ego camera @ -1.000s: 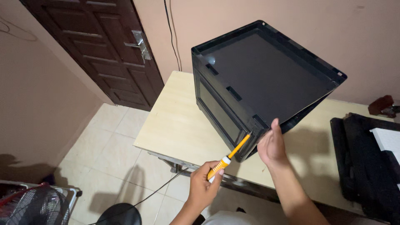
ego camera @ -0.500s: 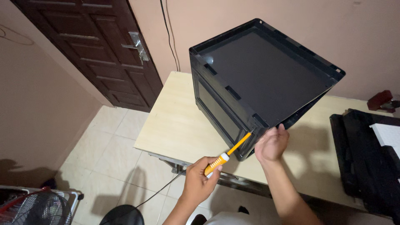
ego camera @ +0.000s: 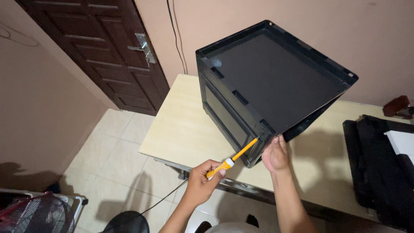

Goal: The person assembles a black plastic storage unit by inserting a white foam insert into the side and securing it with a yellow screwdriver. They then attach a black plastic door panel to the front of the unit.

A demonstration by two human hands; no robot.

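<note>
Screwdriver [ego camera: 233,160] pinched in left hand [ego camera: 202,181], tip at black case [ego camera: 267,82].
Case, judged stiff and bulky, is clasped at its counter-front corner by right hand [ego camera: 276,156].

An orange-handled screwdriver [ego camera: 233,160] points its tip into the tilted black casing's [ego camera: 276,77] lower corner.

Left hand [ego camera: 202,183] grips orange screwdriver [ego camera: 233,158] against black plastic box [ego camera: 269,84]; right hand [ego camera: 274,155] steadies corner.

No packages, labels, signs or screens can be seen in view
</note>
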